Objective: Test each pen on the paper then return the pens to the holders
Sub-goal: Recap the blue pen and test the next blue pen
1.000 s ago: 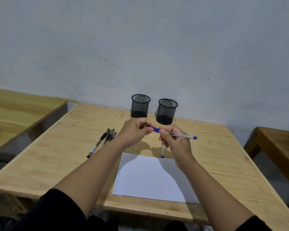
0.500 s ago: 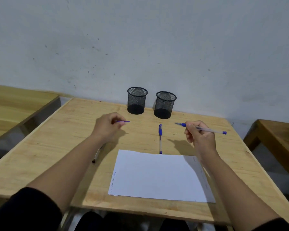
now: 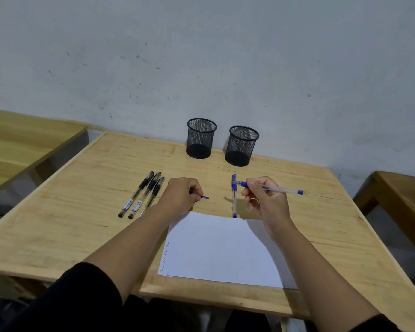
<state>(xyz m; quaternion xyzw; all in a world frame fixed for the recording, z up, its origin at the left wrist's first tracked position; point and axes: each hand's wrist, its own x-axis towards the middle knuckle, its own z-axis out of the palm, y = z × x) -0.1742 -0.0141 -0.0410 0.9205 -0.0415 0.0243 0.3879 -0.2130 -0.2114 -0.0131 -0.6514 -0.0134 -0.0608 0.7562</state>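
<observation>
Spreading beneath both forearms, a pale wooden table is seen, pushed up against a scuffed grey wall. A white sheet of paper is laid on it under and between the two wrists, with small blue scribbles down the edge nearest the left forearm. Two black mesh holders are stood side by side at the back of the table, well beyond the hands: the left holder is placed past the left hand, the right holder past the gap between the hands, and nothing can be seen inside them.

The left hand is curled into a loose fist just beyond the paper's far corner, and a small blue cap is pinched in its fingertips. The right hand is closed in a writing grip around an uncapped blue pen, which is held above the table, its tip pointed towards the left hand and its blue end sticking out to the right.

Three black pens are laid together on the table just outside the left hand, capped ends pointed away. A capped blue pen is laid between the two hands, its near end touching the paper's far edge.
</observation>
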